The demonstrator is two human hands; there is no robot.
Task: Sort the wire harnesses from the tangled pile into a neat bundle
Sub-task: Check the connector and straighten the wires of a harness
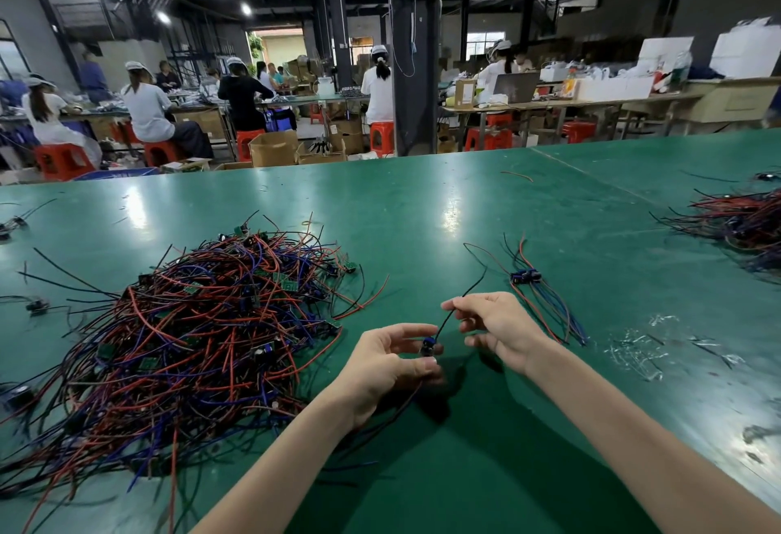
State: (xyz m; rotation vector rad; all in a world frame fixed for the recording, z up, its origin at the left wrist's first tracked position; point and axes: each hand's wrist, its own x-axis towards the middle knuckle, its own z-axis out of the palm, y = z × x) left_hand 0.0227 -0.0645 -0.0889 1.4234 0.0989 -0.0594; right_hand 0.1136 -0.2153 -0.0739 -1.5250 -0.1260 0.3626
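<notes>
A big tangled pile of red, blue and black wire harnesses [198, 330] with small green boards lies on the green table [422, 212] at the left. My left hand [389, 368] pinches one harness by its small blue component [427, 346], just right of the pile. Its black wire [467, 290] runs up through the fingertips of my right hand [494, 328], which pinches it. Behind my right hand lies a small sorted bundle of harnesses [536, 292] with their blue parts together.
A second heap of wires [744, 225] sits at the table's right edge. Clear plastic scraps [638, 352] lie to the right of my right arm. Stray harnesses lie at the far left [36, 305]. Seated workers, red stools and boxes fill the room beyond the table.
</notes>
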